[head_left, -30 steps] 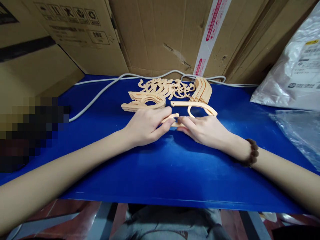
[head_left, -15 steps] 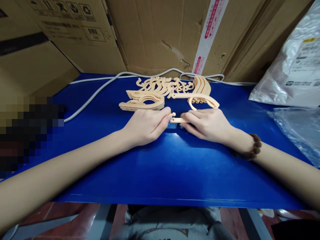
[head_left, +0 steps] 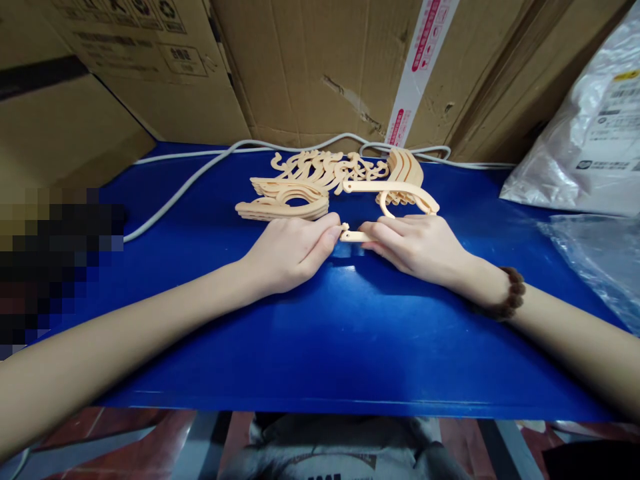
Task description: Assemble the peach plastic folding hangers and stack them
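My left hand (head_left: 295, 250) is closed, thumb against fingers, on a small beige plastic hanger hook; only its knobbed tip (head_left: 345, 227) shows. Across from it, my right hand (head_left: 415, 243) pinches a beige hanger arm (head_left: 359, 237), whose holed end points left. The two ends meet or nearly meet; contact cannot be made out. Just beyond my right hand lies another hanger arm (head_left: 390, 189) with a curved inner strip. Past my left hand sits a stack of hanger arms (head_left: 280, 210). Behind these is a heap of hanger hooks (head_left: 320, 167).
More nested arms (head_left: 406, 168) stand at the back right of the blue table (head_left: 320, 347). A white cable (head_left: 175, 200) runs along the rear, in front of cardboard boxes (head_left: 300, 73). Plastic packages (head_left: 575, 147) lie at the right. A brown band (head_left: 511, 293) circles my right wrist.
The hook's tip in my left hand has come up against, or very near, the holed end of the arm in my right. Both hands keep their grips, and the view has shifted slightly.
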### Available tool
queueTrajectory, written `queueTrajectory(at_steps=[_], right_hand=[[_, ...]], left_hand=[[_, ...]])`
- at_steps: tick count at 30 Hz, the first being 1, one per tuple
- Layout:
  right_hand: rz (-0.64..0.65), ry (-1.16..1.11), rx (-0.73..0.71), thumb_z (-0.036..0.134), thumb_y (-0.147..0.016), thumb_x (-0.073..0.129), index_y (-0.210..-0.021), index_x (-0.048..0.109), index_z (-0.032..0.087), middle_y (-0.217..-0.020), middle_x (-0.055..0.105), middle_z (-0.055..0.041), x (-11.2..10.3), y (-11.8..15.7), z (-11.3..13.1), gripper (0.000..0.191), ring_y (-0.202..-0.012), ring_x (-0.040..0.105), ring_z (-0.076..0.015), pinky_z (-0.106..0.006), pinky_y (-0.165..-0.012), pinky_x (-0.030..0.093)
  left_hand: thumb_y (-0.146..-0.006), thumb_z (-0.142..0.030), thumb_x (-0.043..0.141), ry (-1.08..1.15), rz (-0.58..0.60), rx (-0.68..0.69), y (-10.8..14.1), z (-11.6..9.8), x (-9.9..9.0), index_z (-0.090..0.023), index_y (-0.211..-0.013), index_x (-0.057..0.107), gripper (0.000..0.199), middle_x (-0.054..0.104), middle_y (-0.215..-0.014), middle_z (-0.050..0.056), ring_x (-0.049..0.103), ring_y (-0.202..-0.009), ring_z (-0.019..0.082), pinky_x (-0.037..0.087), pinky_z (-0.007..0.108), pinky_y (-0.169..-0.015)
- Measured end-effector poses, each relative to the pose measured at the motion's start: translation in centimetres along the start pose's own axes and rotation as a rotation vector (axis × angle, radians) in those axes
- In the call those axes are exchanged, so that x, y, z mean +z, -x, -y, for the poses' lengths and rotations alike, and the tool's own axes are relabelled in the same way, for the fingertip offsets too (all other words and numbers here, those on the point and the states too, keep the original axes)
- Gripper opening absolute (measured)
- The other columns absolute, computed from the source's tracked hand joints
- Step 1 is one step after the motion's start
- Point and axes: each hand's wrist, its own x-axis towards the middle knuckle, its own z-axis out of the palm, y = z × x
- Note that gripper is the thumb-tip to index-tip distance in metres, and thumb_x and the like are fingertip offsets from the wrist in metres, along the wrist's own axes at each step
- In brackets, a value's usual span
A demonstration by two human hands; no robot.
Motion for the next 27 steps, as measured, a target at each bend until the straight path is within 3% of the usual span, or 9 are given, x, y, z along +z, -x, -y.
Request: queueTrajectory(at_steps=[11,17,23,27], right_hand=[[-0.003,0.067,0.010,0.037,-0.104,0.036,-0.107,0.067,0.020,-0.073,0.068,0.0012,0.0,0.1,0.2,0.036,-0.057,0.054,-0.0104,-0.028,-0.056,0.031],[-0.083,0.112,-0.034,0.036,-0.103,0.041,-0.101,0.068,0.020,-0.068,0.066,0.0027,-0.1,0.0,0.3,0.032,-0.055,0.052,-0.0101,-0.028,-0.054,0.031],[-0.009,0.072,0.004,0.040,-0.104,0.038,-0.099,0.068,0.021,-0.074,0.070,0.0028,-0.1,-0.1,0.3,0.036,-0.057,0.055,-0.0107,-0.029,-0.054,0.029],[0.007,0.035,0.011,0.040,-0.104,0.037,-0.100,0.067,0.020,-0.076,0.072,0.0020,-0.1,-0.2,0.5,0.037,-0.057,0.057,-0.0107,-0.029,-0.054,0.029]], left_hand=[[-0.100,-0.035,0.021,0.044,0.125,0.024,-0.1,0.0,-0.6,-0.021,-0.075,0.042,0.036,0.054,-0.063,0.002,0.052,-0.059,0.018,0.036,0.030,-0.058],[-0.100,-0.035,0.020,0.018,0.179,0.002,-0.2,-0.2,-1.1,-0.021,-0.075,0.041,0.035,0.056,-0.064,0.003,0.053,-0.059,0.019,0.033,0.031,-0.056],[-0.095,-0.042,0.038,-0.108,0.172,0.083,-0.4,0.1,-1.1,-0.020,-0.078,0.048,0.030,0.052,-0.058,0.000,0.046,-0.049,0.016,0.027,0.029,-0.050],[-0.098,-0.050,0.040,-0.318,0.151,0.155,-0.7,0.3,-1.1,-0.017,-0.083,0.056,0.039,0.058,-0.063,0.004,0.054,-0.053,0.018,0.026,0.027,-0.049]])
